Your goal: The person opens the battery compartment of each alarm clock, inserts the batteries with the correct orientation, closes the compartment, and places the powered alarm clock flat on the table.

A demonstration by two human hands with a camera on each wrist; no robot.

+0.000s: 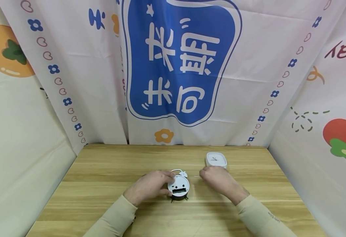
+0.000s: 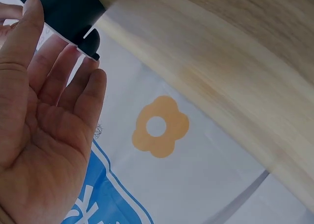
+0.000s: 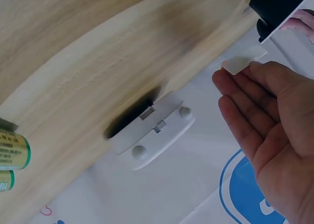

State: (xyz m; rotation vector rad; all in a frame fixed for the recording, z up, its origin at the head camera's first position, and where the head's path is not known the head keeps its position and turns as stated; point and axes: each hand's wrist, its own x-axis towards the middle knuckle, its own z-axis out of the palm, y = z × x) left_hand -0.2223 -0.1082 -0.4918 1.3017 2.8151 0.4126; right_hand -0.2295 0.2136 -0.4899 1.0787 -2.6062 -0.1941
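Observation:
A round alarm clock [image 1: 179,186] with a white back, dark rim and small legs lies on the table, back upward. The dark battery slot in its back shows uncovered. My left hand [image 1: 150,187] grips the clock from the left; in the left wrist view its thumb [image 2: 30,18] presses the dark casing [image 2: 68,13] and the fingers lie along the white side. To the right of that clock, my right hand [image 1: 218,180] pinches a small flat whitish piece [image 3: 240,62] between thumb and fingertips. Its edge points toward the clock.
A white square clock [image 1: 216,159] sits just beyond my right hand, its hands facing up. Gold-and-green batteries [image 3: 12,150] show at the left of the right wrist view. The wooden table [image 1: 116,158] ends at a printed curtain [image 1: 250,98] behind, with more cloth on both sides.

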